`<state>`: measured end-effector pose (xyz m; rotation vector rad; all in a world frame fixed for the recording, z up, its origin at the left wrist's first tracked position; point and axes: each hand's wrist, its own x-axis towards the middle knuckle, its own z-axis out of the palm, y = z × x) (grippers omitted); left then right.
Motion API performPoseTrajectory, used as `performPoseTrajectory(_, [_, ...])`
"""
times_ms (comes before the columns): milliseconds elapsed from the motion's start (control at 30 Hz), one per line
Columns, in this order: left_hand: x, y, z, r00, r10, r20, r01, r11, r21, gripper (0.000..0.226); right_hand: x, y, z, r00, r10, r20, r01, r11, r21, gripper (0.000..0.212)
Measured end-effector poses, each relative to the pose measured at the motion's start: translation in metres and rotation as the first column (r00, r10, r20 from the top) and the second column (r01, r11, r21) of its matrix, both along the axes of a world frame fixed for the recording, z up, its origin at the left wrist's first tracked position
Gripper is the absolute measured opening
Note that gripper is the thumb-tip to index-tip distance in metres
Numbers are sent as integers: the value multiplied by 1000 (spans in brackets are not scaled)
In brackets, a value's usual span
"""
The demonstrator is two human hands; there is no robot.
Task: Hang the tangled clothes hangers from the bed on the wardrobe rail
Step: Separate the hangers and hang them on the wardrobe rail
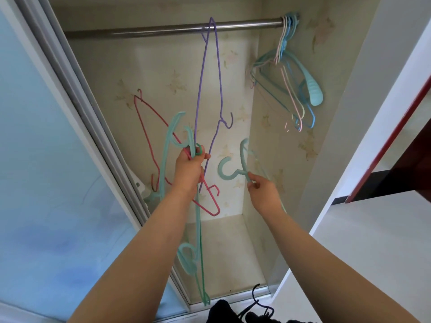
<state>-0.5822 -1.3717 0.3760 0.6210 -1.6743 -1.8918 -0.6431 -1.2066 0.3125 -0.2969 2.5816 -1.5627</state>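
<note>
No readable text, labels, brand marks or nos. anywhere in view. Wardrobe back wall [163,89] shows only a faint floral/leaf pattern, centre of frame, no lettering. Hangers carry no legible marks.

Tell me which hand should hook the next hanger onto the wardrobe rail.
The right hand. It pinches a single pale teal plastic hanger, free of the rest, its hook open. The left hand grips a tangled bunch of hangers. The steel wardrobe rail shows bare room.

1 purple hanger [208,73], 1 pink hanger [149,141], 1 rail [140,31], 2 hands.
</note>
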Motion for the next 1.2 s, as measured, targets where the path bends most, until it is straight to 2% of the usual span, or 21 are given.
performPoseTrajectory(133, [-3, 16, -11, 997, 39, 66, -28, 988, -153, 14, 21, -9, -2, 999, -1, -51, -4, 995, -100, 36])
performPoseTrajectory(267, [-5, 15, -27, 997, 20, 74, -17, 999, -41, 15, 24, -3, -5, 998, 52, -39, -55, 996, -70, 40])
performPoseTrajectory(367, [-7, 14, -33, 992, 71, 105, -70, 997, -18, 11, 20, 2, -8, 994, 109, 32, -112, 987, 112, 44])
performPoseTrajectory(433, [-11, 14, -34, 989, 90, 113, -91, 996, -1, 6, 16, 6, -15, 988, 138, 75, -154, 942, 298, 27])
performPoseTrajectory(533, [-15, 9, -35, 984, 107, 141, -110, 994, 9, 3, 12, 14, -22, 984, 125, 125, -160, 927, 340, 42])
performPoseTrajectory(667, [-25, 0, -32, 980, 157, 118, -167, 983, 79, 4, 4, 29, -30, 982, 190, 26, -182, 882, 436, 48])
performPoseTrajectory(800, [-37, -2, -25, 983, 157, 100, -173, 969, 174, 8, -5, 46, -22, 942, 300, 153, -332, 901, 280, 38])
performPoseTrajectory(900, [-44, -2, -24, 990, 112, 84, -128, 965, 227, 10, -10, 54, -14, 925, 344, 159, -376, 891, 255, 34])
performPoseTrajectory(1000, [-49, -6, -22, 998, 34, 61, -50, 959, 280, 16, -12, 59, -8, 933, 321, 161, -352, 908, 226, 38])
performPoseTrajectory(1100, [-50, -10, -16, 999, -5, 35, -5, 960, 280, 18, -14, 64, 1, 939, 230, 255, -254, 965, 64, 32])
performPoseTrajectory(1200, [-49, -16, -9, 999, -19, -43, 31, 955, 296, 24, -23, 62, 23, 950, 177, 257, -164, 984, -75, 33])
